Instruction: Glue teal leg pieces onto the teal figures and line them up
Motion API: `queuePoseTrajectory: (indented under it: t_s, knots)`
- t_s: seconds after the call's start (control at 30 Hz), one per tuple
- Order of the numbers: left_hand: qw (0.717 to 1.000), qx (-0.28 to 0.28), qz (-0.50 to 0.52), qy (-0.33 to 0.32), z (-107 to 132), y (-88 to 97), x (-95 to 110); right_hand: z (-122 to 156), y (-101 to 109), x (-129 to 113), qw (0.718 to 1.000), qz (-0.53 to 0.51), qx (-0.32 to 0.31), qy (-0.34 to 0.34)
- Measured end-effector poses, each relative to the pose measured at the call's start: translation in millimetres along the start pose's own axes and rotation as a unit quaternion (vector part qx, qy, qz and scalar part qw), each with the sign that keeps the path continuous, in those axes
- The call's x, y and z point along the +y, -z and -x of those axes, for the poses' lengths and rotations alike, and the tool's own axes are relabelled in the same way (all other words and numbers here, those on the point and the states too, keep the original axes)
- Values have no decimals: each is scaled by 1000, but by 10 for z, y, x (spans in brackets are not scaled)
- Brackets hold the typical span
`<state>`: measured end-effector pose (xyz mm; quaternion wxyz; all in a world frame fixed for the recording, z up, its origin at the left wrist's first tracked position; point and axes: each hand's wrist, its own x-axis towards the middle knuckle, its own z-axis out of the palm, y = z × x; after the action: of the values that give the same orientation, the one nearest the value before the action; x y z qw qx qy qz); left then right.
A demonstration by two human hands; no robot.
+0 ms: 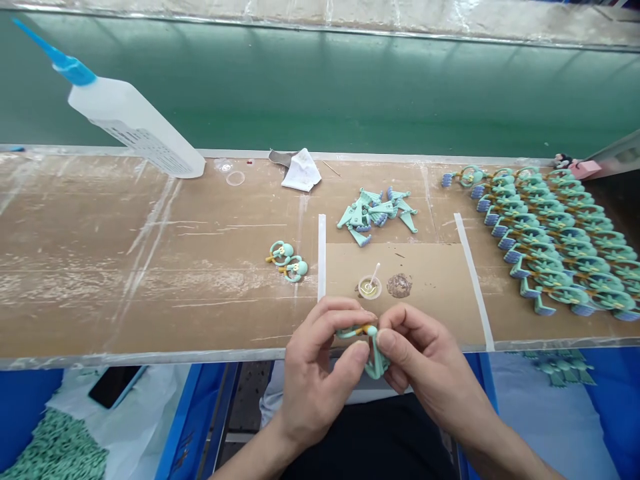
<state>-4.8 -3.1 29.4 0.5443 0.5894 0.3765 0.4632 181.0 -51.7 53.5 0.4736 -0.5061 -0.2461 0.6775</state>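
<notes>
My left hand grips a mint-green plastic toy part with a ring and an orange-yellow piece, just over the bench's front edge. With thumb and bent fingers, my right hand pinches the green piece at its right side; fingers hide much of it. Just beyond my hands stands a small round dish of yellowish liquid with a white stick in it. Two green ring-shaped parts lie to the left. Farther back is a loose pile of green and blue-violet parts.
Rows of assembled toy pieces cover the right side. A white bottle with a blue nozzle stands at the back left, near a white cloth scrap. Below the bench are blue bins; the left one holds green parts and a phone.
</notes>
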Motion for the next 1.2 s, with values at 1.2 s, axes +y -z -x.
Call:
queuePoseTrajectory:
  t_s: [1.2]
  knots:
    - [997, 65, -27, -9, -155, 192, -170, -388, 729, -861, 711, 577, 214, 339]
